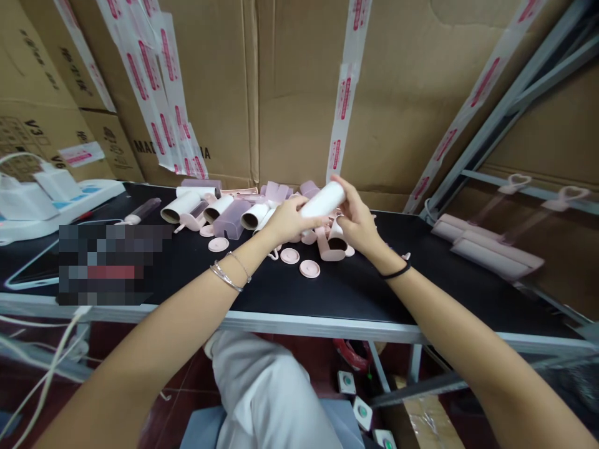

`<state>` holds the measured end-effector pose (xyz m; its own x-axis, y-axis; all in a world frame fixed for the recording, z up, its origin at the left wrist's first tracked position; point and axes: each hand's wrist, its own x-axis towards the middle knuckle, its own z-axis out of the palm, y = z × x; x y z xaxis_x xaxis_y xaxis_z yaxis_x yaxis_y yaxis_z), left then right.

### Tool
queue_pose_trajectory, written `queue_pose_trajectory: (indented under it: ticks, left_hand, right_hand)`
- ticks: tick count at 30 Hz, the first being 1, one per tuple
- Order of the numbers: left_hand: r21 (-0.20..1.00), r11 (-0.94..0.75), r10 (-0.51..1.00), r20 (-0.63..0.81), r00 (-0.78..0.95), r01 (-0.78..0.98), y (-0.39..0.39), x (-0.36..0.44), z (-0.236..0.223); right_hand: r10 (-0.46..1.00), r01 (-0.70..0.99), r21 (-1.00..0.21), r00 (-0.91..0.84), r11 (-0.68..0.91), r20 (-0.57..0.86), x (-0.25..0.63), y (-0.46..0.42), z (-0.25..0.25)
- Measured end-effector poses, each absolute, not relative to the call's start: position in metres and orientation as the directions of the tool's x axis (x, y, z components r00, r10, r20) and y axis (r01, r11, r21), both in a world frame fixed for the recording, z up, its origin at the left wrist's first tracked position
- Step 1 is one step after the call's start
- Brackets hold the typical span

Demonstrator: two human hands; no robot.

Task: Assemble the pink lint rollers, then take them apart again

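Both hands, left (289, 219) and right (359, 219), closed round white tube (322, 201). Pink discs (309, 269) between worktop's (290, 299) front and back edges.

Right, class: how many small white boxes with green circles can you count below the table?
3, slanting down right of the pale trouser leg: top box, middle box and bottom box, cut off by the picture's edge. More may be hidden.
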<state>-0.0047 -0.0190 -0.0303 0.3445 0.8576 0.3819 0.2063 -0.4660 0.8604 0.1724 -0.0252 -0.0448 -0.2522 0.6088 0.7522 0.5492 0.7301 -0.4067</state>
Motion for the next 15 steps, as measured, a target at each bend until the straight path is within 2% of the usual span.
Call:
queue_pose_trajectory:
  ticks: [2, 4, 7, 9, 12, 15]
  left_hand:
    - [0.814, -0.534, 0.815, 0.423, 0.396, 0.228, -0.021, -0.004, -0.031]
    - [0.836, -0.543, 0.795, 0.481, 0.369, 0.080, -0.026, -0.002, -0.029]
    - [0.856, -0.476, 0.831, 0.513, 0.215, -0.201, -0.031, -0.002, -0.021]
    - [0.837, -0.476, 0.839, 0.524, 0.147, -0.270, -0.032, -0.005, -0.015]
    - [0.807, -0.534, 0.816, 0.571, 0.096, -0.252, -0.027, -0.010, -0.012]
    - [0.770, -0.611, 0.776, 0.629, 0.055, -0.186, -0.019, -0.015, -0.014]
  right_hand:
    - [0.581, 0.553, -0.345, -0.334, 0.758, 0.742, 0.171, -0.030, -0.038]
    - [0.557, 0.603, -0.279, -0.340, 0.748, 0.758, 0.174, -0.032, -0.030]
    - [0.537, 0.758, -0.216, -0.203, 0.615, 0.819, 0.193, -0.028, -0.019]
    - [0.574, 0.863, -0.222, -0.093, 0.454, 0.813, 0.212, -0.023, -0.011]
    - [0.746, 0.956, -0.226, 0.012, 0.186, 0.666, 0.242, -0.020, -0.003]
    - [0.899, 0.992, -0.129, 0.056, 0.001, 0.434, 0.265, -0.021, 0.001]
